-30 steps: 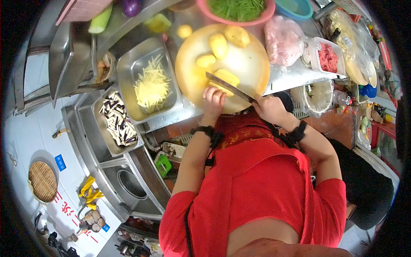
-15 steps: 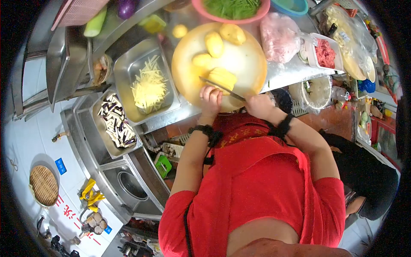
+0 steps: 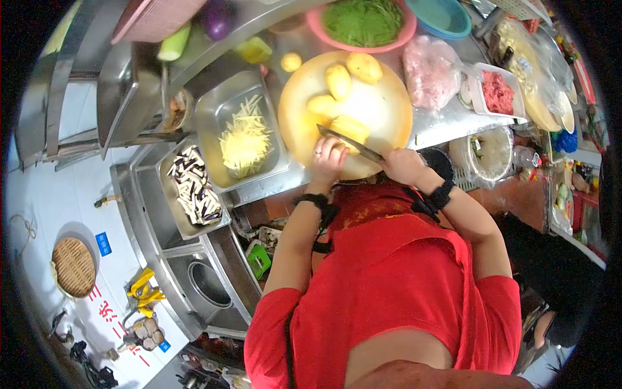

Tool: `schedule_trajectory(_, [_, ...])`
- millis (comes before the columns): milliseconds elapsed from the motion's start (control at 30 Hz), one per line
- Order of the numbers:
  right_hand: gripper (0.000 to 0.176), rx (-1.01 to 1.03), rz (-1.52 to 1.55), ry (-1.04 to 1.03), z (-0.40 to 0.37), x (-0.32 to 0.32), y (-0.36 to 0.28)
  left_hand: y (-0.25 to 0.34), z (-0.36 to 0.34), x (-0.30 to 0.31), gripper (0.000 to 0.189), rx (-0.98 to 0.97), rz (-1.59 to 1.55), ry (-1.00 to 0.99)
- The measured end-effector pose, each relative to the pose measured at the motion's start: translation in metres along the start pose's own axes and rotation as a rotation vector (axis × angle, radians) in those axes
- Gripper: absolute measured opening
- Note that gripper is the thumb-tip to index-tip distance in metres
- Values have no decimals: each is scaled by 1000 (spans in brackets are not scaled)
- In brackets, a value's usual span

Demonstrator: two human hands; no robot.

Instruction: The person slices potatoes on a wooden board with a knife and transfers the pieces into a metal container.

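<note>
My right hand [image 3: 406, 167] is wrapped round the handle of a kitchen knife [image 3: 352, 143], whose blade points left across the near part of a round cutting board [image 3: 394, 120]. My left hand [image 3: 328, 159] has its fingers curled on a potato at the near side of the blade; they hide most of it. Cut potato slices [image 3: 350, 128] lie just beyond the blade. Farther back on the board are peeled whole potatoes: one at the back [image 3: 364, 68], one in the middle [image 3: 337, 81] and one at the left [image 3: 322, 105].
Left of the board, a steel pan [image 3: 208, 117] holds potato shreds [image 3: 245, 144]; another pan [image 3: 170, 178] holds eggplant strips [image 3: 194, 188]. Behind stands a pink basin [image 3: 315, 24] of greens. At right are a bagged pink item [image 3: 431, 71] and a tub of red meat [image 3: 497, 92]. A person in black [image 3: 551, 279] is at right.
The whole view has shifted, so everything sits slightly lower and more to the right. My hands keep their holds on the knife and potato near the cut slices.
</note>
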State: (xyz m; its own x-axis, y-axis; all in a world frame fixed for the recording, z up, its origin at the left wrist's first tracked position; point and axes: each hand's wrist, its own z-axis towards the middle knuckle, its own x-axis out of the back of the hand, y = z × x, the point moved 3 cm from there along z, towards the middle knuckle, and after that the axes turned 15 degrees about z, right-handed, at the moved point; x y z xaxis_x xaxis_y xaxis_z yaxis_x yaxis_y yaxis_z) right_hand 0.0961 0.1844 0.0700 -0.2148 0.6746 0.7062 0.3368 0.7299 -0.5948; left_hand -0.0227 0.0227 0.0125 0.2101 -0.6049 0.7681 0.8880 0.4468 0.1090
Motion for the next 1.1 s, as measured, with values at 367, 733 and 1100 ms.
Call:
schedule_trajectory(367, [27, 24, 7, 10, -22, 6, 21, -1, -2, 6, 26, 51, 41, -53])
schedule_trajectory(733, [23, 42, -30, 156, -23, -2, 22, -13, 1, 12, 35, 227, -18, -191])
schedule_trajectory(1100, [20, 142, -50, 223, -15, -15, 12, 5, -1, 16, 20, 552, -271, -132])
